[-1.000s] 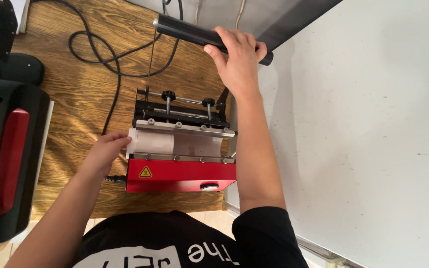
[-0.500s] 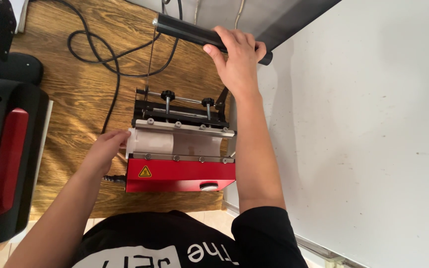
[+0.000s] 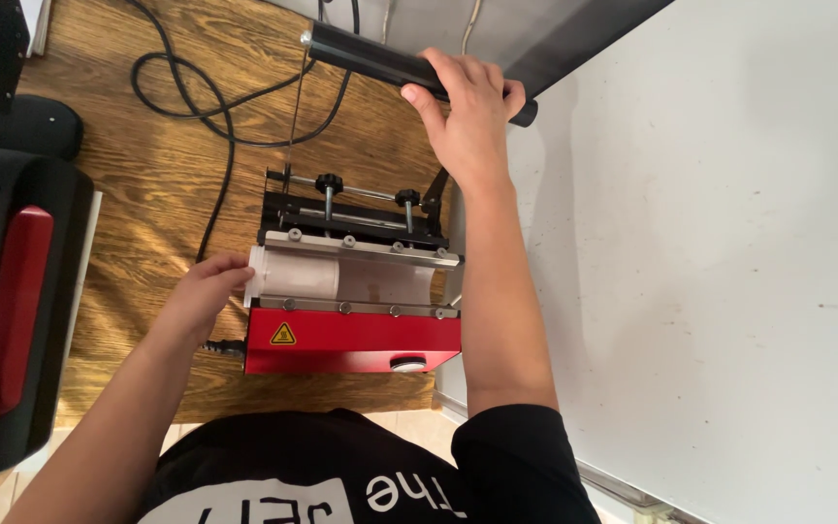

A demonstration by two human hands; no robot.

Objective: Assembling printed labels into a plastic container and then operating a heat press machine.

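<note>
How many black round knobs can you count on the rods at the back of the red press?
2: one black knob towards the left of the press, and one towards the right beside the right hand's forearm. Others may be hidden.

wooden tabletop [image 3: 147,184] holds a red mug press [image 3: 351,340] right beside the left hand [image 3: 201,296], black cables [image 3: 215,107] coiled beyond it

Right hand [image 3: 467,107] reaches forward, fingers curled shut; left hand [image 3: 208,291] seemingly loosely open.
</note>
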